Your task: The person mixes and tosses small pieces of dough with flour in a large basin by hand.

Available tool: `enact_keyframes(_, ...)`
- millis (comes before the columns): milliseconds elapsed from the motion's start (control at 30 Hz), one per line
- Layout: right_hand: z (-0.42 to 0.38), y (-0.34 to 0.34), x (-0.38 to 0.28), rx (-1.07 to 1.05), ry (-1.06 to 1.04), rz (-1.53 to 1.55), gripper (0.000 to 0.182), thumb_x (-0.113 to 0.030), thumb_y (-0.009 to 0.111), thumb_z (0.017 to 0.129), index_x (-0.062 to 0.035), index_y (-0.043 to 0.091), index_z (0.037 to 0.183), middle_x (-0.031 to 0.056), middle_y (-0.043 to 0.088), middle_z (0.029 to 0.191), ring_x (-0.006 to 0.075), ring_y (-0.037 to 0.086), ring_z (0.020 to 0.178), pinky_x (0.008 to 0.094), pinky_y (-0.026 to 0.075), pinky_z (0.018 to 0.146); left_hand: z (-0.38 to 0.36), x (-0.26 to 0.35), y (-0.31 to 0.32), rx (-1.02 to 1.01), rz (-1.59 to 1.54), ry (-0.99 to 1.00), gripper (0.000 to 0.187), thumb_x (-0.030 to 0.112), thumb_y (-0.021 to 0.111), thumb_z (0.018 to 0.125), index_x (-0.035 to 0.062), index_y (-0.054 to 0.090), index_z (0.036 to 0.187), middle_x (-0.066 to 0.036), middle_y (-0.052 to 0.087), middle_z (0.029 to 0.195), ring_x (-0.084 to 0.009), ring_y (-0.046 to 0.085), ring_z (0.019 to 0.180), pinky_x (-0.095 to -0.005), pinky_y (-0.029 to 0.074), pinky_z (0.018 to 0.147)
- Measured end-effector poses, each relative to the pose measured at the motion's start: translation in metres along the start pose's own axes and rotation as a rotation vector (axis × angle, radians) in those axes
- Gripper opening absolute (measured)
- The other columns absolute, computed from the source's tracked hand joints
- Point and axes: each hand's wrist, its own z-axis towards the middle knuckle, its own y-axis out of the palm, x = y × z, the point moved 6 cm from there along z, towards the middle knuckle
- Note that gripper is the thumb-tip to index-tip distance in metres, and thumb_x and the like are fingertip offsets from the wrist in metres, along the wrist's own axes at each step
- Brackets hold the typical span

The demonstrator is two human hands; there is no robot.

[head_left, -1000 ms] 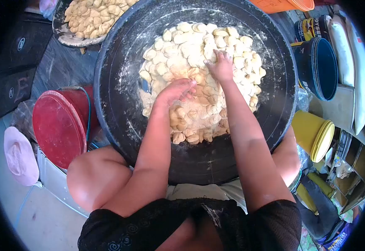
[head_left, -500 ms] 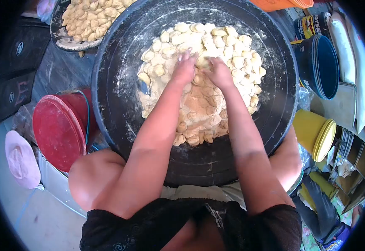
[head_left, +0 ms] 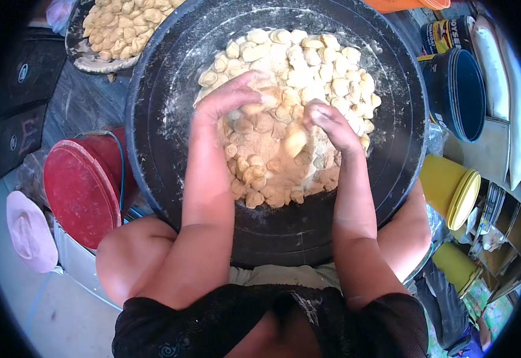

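1. The black tub (head_left: pixel 284 238), round and wide, sits between the person's bent legs in much the same place as half a second ago. Its wall looks like smooth plastic, ringed with fine ridges and smeared with white dust.
2. The heap of lumps (head_left: pixel 284 110) fills the middle of the tub. They are rounded and irregular, creamy yellow at the far side and duller nearer the body, where tan powder (head_left: pixel 275 140) coats them. More of the coated near-left part shows now, since the left arm has shifted outward.
3. The red bucket (head_left: pixel 84 185) lies tilted on the left, its flat round lid scuffed. On the right are a dark blue bucket (head_left: pixel 451 95) and a glossy yellow bucket (head_left: pixel 451 185).
4. The shallow dish (head_left: pixel 93 64) beyond the tub's far-left side holds tan lumps, its rim crusted with pale powder.
5. The left hand (head_left: pixel 230 95) has moved from the middle of the heap to its left side. Its fingers are curved and spread, with a gap between them, over the lumps.
6. The right hand (head_left: pixel 335 125) has come nearer the body, and the two hands stand farther apart. Its fingers are curled; whether they hold anything cannot be told.
7. One yellowish lump (head_left: pixel 295 140), oval and blurred, shows between the hands, just beside the right fingers.
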Motion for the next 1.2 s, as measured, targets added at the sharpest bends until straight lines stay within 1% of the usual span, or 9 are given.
enact_keyframes(133, 0.063, -0.01, -0.018, 0.353, -0.121, -0.698, 0.035, -0.033, 0.069, 0.084, -0.008, 0.064, 0.109, 0.014, 0.06, 0.115, 0.0246, 0.059, 0.104, 0.0352, 0.045, 0.09, 0.042, -0.039, -0.011, 0.111, 0.277, 0.058, 0.066, 0.027, 0.079, 0.072, 0.0061, 0.055, 0.129, -0.017, 0.059, 0.123, -0.0284, 0.056, 0.114, -0.0372, 0.045, 0.094)
enact_keyframes(200, 0.093, -0.006, -0.023, 0.642, -0.212, -1.203, 0.049, -0.034, 0.067, 0.084, -0.0129, 0.055, 0.127, 0.0153, 0.042, 0.142, 0.0263, 0.036, 0.134, 0.0572, 0.028, 0.107, 0.052, -0.066, 0.005, 0.272, 0.53, 0.244, 0.054, 0.023, 0.079, 0.071, 0.0063, 0.061, 0.119, -0.017, 0.05, 0.136, -0.0304, 0.046, 0.127, -0.039, 0.04, 0.1)
enact_keyframes(300, 0.124, -0.005, 0.006, 0.442, -0.166, -1.474, 0.048, -0.036, 0.066, 0.085, -0.0146, 0.053, 0.126, 0.0145, 0.039, 0.145, 0.0266, 0.028, 0.139, 0.0656, 0.018, 0.108, 0.025, -0.054, 0.035, 0.358, 0.876, 0.223, 0.043, 0.018, 0.078, 0.071, 0.0065, 0.063, 0.11, -0.015, 0.051, 0.134, -0.029, 0.045, 0.126, -0.0364, 0.038, 0.1)
enact_keyframes(467, 0.082, -0.026, 0.013, 0.419, -0.361, -0.459, 0.035, -0.029, 0.07, 0.086, -0.0095, 0.057, 0.113, 0.008, 0.065, 0.098, 0.0225, 0.062, 0.09, 0.0348, 0.044, 0.091, 0.019, -0.076, -0.004, 0.141, 0.035, -0.063, 0.048, 0.024, 0.081, 0.068, 0.0046, 0.061, 0.107, -0.013, 0.064, 0.103, -0.0284, 0.061, 0.099, -0.0403, 0.047, 0.085)
enact_keyframes(567, 0.034, -0.003, 0.016, 0.007, 0.004, -0.238, 0.037, -0.028, 0.072, 0.085, -0.0078, 0.059, 0.114, 0.0066, 0.063, 0.092, 0.0169, 0.058, 0.087, 0.0283, 0.046, 0.077, 0.004, -0.059, -0.02, 0.143, 0.403, 0.032, 0.049, 0.024, 0.079, 0.069, 0.0018, 0.062, 0.109, -0.017, 0.063, 0.107, -0.0293, 0.06, 0.102, -0.0389, 0.048, 0.087)
enact_keyframes(900, 0.045, 0.016, 0.037, 0.42, -0.181, -1.226, 0.067, -0.034, 0.07, 0.08, -0.0207, 0.043, 0.14, 0.0115, 0.047, 0.134, 0.0312, 0.038, 0.127, 0.0547, 0.028, 0.103, 0.013, -0.07, 0.095, 0.371, 0.805, 0.334, 0.043, 0.013, 0.073, 0.076, 0.0066, 0.061, 0.116, -0.012, 0.053, 0.129, -0.0316, 0.052, 0.118, -0.0415, 0.036, 0.104)
enact_keyframes(1033, 0.046, 0.017, 0.053, 0.216, -0.098, -1.17, 0.069, -0.033, 0.069, 0.08, -0.0203, 0.042, 0.141, 0.0119, 0.048, 0.132, 0.0309, 0.041, 0.125, 0.0491, 0.03, 0.105, -0.005, -0.057, 0.098, 0.395, 0.887, 0.49, 0.037, 0.007, 0.072, 0.073, 0.0082, 0.06, 0.109, -0.013, 0.058, 0.118, -0.0359, 0.055, 0.105, -0.0411, 0.041, 0.097)
enact_keyframes(1133, 0.07, -0.003, 0.036, 0.347, -0.181, -1.086, 0.069, -0.033, 0.068, 0.082, -0.02, 0.039, 0.143, 0.0117, 0.046, 0.133, 0.0311, 0.042, 0.123, 0.0451, 0.033, 0.104, 0.002, -0.054, 0.095, 0.024, 0.694, 0.094, 0.04, 0.008, 0.068, 0.075, 0.0093, 0.06, 0.115, -0.015, 0.062, 0.115, -0.0298, 0.058, 0.108, -0.0402, 0.045, 0.094)
enact_keyframes(1200, 0.078, -0.006, 0.019, 0.378, -0.032, -1.253, 0.063, -0.034, 0.068, 0.083, -0.0203, 0.044, 0.14, 0.012, 0.044, 0.134, 0.0326, 0.044, 0.121, 0.0426, 0.034, 0.103, 0.008, -0.06, 0.078, 0.134, 0.234, 0.189, 0.031, 0.01, 0.067, 0.076, 0.0074, 0.063, 0.107, -0.012, 0.064, 0.102, -0.0283, 0.06, 0.1, -0.0377, 0.047, 0.089)
